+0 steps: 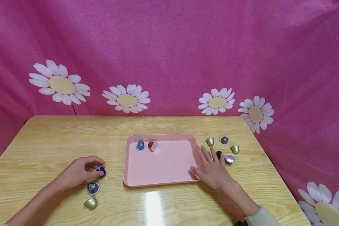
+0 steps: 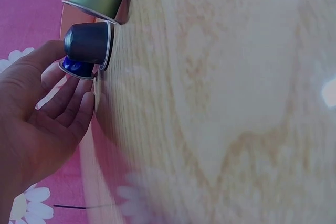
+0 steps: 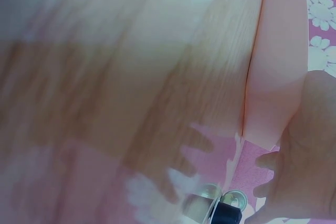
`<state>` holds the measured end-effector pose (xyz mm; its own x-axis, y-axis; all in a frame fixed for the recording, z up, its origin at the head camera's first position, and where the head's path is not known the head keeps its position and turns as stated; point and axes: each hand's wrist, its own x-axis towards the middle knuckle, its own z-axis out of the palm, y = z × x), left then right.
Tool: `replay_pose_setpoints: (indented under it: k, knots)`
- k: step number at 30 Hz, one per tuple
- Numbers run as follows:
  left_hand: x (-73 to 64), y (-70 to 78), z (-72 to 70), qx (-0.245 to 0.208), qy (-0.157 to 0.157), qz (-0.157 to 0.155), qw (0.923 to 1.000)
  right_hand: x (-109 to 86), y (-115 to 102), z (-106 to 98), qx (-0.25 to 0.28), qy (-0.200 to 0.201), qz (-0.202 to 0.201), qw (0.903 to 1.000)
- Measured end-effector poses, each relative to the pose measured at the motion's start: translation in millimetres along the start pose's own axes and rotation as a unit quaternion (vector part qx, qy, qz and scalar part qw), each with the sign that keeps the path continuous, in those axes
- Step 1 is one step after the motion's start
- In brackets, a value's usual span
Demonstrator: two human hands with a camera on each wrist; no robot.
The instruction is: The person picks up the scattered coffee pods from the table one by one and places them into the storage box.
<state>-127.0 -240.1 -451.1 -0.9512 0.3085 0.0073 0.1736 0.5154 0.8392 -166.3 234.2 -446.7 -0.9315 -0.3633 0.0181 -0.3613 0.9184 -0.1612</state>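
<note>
My left hand (image 1: 78, 173) pinches a dark blue coffee capsule (image 1: 101, 171) between thumb and fingers, left of the pink tray (image 1: 161, 168). In the left wrist view that blue capsule (image 2: 79, 67) is partly covered by a dark grey capsule (image 2: 86, 43) in front of it. Fingers spread, my right hand (image 1: 214, 172) lies over the tray's right rim. Beside its fingertips is a black capsule (image 1: 219, 154), partly hidden by the hand. Inside the tray, a light blue capsule (image 1: 140, 145) stands rim down and a red one (image 1: 152, 146) lies tipped over.
Nearer me on the left is a gold-green capsule (image 1: 91, 202). Right of the tray are two more gold-green capsules (image 1: 210, 142), a dark grey capsule (image 1: 224, 140) and a lilac-lidded one (image 1: 230, 158). A pink flowered cloth (image 1: 169, 62) hangs behind the wooden table (image 1: 73, 135).
</note>
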Motion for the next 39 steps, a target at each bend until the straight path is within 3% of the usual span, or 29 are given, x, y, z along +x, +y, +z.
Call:
replay_pose_setpoints:
  k: [10,20,31,39]
  knots:
    - [-0.4,4.2,-0.8,0.042,-0.016,0.011,0.9989,0.2,0.4,0.0,-0.001,-0.005,0.003,1.0000]
    - [1.6,5.1,-1.2,0.072,-0.025,-0.023,0.9968,0.4,-0.7,0.3,-0.006,-0.004,0.004,1.0000]
    - [3.2,8.7,-1.0,0.103,-0.025,-0.006,0.9943,0.3,-0.5,-0.5,-0.006,-0.003,0.003,1.0000]
    - [4.4,11.0,-1.0,0.119,-0.007,0.010,0.9929,0.6,0.6,0.9,-0.002,0.001,0.004,1.0000]
